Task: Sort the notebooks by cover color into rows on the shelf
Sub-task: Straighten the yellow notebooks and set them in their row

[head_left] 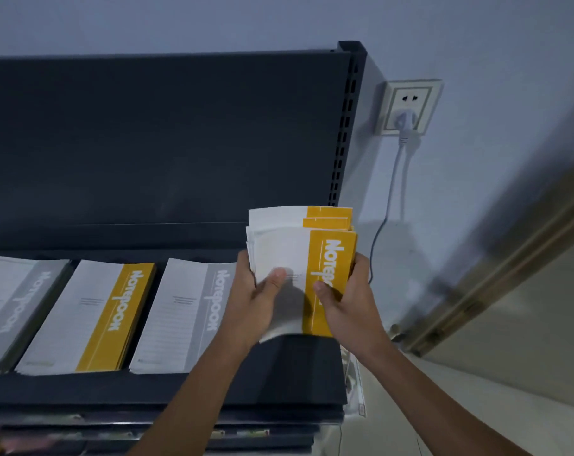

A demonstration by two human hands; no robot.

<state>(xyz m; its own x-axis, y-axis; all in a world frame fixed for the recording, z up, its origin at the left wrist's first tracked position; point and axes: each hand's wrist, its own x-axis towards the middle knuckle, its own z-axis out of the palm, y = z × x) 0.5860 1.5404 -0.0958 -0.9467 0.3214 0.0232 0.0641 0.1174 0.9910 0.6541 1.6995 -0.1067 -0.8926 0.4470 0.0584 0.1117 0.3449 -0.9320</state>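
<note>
Holding a bundle (292, 255) of yellow-banded notebooks over the right end of the shelf (167, 386), the person grips it from both sides. The left hand (256, 304) pinches the white side with its thumb on the cover, and the right hand (348, 301) wraps the yellow edge, thumb on the band. The bundle's long axis runs away from the body, matching the piles on the shelf. The yellow pile (91, 317) lies to the left, past a grey pile (183, 317), so the left hand is nearer to it. Fingers behind the bundle are hidden, its count is unclear, and a second grey pile (12, 307) is cut off by the left edge.
</note>
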